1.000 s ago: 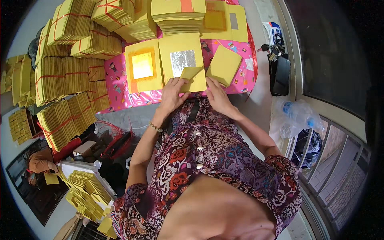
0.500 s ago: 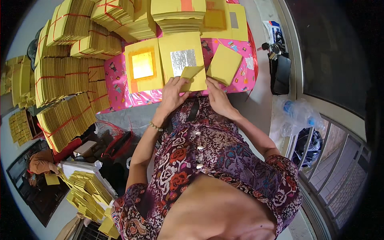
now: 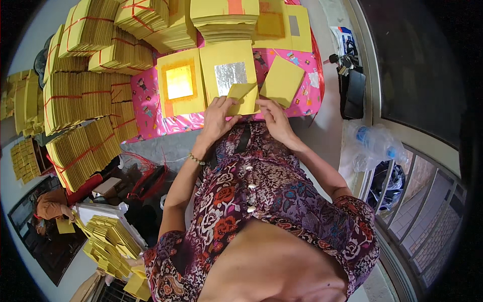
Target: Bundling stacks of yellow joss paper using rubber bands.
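A yellow paper sheet [image 3: 239, 53] with a silver foil square lies in front of me, its near part folded up over the foil's lower right. My left hand [image 3: 217, 120] grips the left side of the fold, fingers on top and thumb along the near edge. My right hand [image 3: 275, 123] is at the fold's right edge, fingers bent, the fingertips on the paper. Left of the sheet lies another yellow sheet with a gold foil square [image 3: 179, 82]. To the right rests a tilted plain yellow piece [image 3: 283, 80], apparently folded paper.
The pink patterned table cover [image 3: 146, 108] lies beneath. Tall stacks of yellow paper [image 3: 75, 98] tied with red string crowd the left, and another stack [image 3: 224, 25] stands behind. Keys [image 3: 347, 61] and a dark phone [image 3: 355, 86] lie right. At lower left a person's sleeve [image 3: 52, 204] shows.
My right hand's fingers have bent and shifted slightly left onto the edge of the fold. My left hand and the sheet stay in place.
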Tool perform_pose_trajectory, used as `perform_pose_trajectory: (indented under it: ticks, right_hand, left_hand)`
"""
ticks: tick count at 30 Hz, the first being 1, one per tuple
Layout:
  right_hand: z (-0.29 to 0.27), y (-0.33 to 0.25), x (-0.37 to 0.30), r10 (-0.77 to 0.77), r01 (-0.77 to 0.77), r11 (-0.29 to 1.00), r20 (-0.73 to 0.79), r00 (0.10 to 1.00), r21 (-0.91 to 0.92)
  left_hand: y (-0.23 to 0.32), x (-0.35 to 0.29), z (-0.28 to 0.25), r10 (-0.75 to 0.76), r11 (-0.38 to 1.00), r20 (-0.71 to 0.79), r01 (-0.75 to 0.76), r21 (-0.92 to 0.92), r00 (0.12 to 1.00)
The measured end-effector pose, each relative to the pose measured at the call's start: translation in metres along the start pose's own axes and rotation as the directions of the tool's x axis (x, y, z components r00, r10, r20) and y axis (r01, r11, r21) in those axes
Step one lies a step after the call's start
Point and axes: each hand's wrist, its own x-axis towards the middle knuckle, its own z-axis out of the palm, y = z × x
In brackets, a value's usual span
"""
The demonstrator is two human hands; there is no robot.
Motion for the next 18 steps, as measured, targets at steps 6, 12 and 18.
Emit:
perform_pose_trajectory:
  ticks: [6, 12, 18]
  right_hand:
    - [0.005, -0.015, 0.009, 0.053, -0.047, 0.983, -0.027, 0.998, 0.176]
    - [-0.005, -0.012, 0.029, -0.235, 0.245, 0.914, 0.069, 0.97, -0.325]
    - [-0.004, -0.025, 0.045, -0.291, 0.299, 0.905, 0.075, 0.954, -0.301]
  left_hand:
    - [0.0, 0.001, -0.001, -0.005, 1.0, 0.006, 0.005, -0.01, 1.0]
    - [0.003, 0.002, -0.003, 0.019, 1.0, -0.016, -0.019, -0.022, 1.0]
    - [0.004, 0.0, 0.002, 0.018, 1.0, -0.032, -0.019, -0.013, 0.999]
